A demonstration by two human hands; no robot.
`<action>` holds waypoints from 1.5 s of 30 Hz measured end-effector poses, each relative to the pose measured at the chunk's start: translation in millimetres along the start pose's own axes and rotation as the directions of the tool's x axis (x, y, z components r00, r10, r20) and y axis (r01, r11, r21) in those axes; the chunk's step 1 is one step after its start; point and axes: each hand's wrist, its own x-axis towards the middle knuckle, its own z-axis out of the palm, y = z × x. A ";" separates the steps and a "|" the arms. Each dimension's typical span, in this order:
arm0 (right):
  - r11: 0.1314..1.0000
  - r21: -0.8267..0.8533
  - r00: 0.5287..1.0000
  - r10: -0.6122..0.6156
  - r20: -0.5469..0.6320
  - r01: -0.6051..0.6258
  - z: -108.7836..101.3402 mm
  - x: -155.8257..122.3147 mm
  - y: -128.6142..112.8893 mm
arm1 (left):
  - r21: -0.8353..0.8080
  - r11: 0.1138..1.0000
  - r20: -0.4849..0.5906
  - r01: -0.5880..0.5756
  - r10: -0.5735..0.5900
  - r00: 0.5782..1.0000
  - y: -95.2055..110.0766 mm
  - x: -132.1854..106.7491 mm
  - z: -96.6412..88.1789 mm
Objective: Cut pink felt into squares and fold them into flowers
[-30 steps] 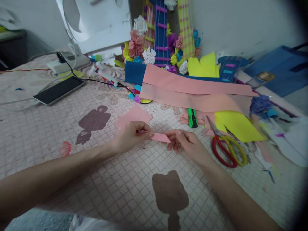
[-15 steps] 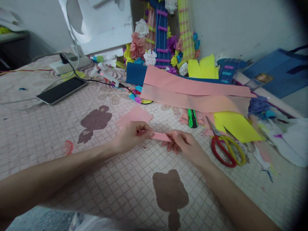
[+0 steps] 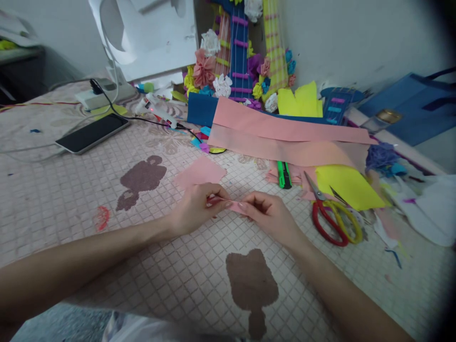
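Observation:
Over the middle of the table, a small folded strip of pink paper [image 3: 235, 206] spans the gap between my two hands. My left hand [image 3: 199, 207] pinches its left end between thumb and fingers. The right end sits in the pinch of my right hand [image 3: 269, 213], whose fingers cover part of it. Just behind my left hand, a flat pink paper piece [image 3: 201, 172] lies on the patterned tablecloth [image 3: 171, 280].
Right of my hands lie scissors [image 3: 333, 218] with red and yellow handles, a green cutter [image 3: 284, 175] and yellow paper [image 3: 351, 187]. Long pink sheets [image 3: 285, 126] stretch behind. At left are a phone [image 3: 93, 134] and a corded glue gun [image 3: 156, 111]. Decorated paper guitars [image 3: 239, 57] stand at the back.
My right hand has shifted left and closed in on my left hand. Less of the pink strip shows between them, and my right fingers have curled in.

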 end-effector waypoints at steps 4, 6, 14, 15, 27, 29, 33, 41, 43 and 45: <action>1.000 0.020 1.000 -0.010 -0.019 0.010 0.7 -0.7 3.4 | 0.033 0.999 -0.029 -0.029 0.030 0.999 1.0 -0.5 0.7; 1.000 0.011 0.999 -0.013 -0.034 0.014 0.2 -1.8 4.2 | 0.020 1.000 -0.013 -0.019 0.019 1.000 0.1 0.9 -0.9; 1.000 0.013 0.987 0.017 -0.159 -0.015 -9.7 -3.4 10.4 | 0.002 1.000 -0.042 0.007 -0.007 0.999 -15.0 16.7 -27.6; 1.000 0.019 0.986 0.019 -0.164 -0.016 -11.1 -3.4 11.5 | -0.011 1.000 -0.048 0.007 -0.007 0.999 -15.6 18.2 -30.9; 1.000 0.025 0.996 0.018 -0.091 -0.016 -6.9 -5.1 5.0 | -0.119 0.992 0.164 0.046 -0.026 0.986 -4.0 14.9 -20.3; 1.000 0.009 0.995 0.017 -0.097 -0.016 -8.4 -5.1 5.9 | -0.031 0.999 0.111 0.028 -0.024 0.994 -4.6 18.0 -24.7; 1.000 -0.010 0.997 -0.003 -0.073 0.002 -9.4 -5.5 6.3 | 0.062 0.995 0.116 -0.082 0.075 0.990 2.1 21.3 -24.2; 0.999 -0.031 0.999 -0.041 -0.018 0.040 -11.0 -5.8 7.5 | 0.057 0.994 0.195 -0.091 0.078 0.978 5.5 20.9 -15.5; 0.998 -0.025 0.999 -0.050 0.012 0.050 -8.2 -4.3 6.0 | 0.111 0.987 0.178 -0.112 0.091 0.980 9.2 18.3 -12.3; 0.999 -0.026 0.998 -0.043 0.042 0.045 -5.1 -2.9 4.0 | 0.176 0.975 0.175 -0.133 0.102 0.979 13.0 15.5 -7.5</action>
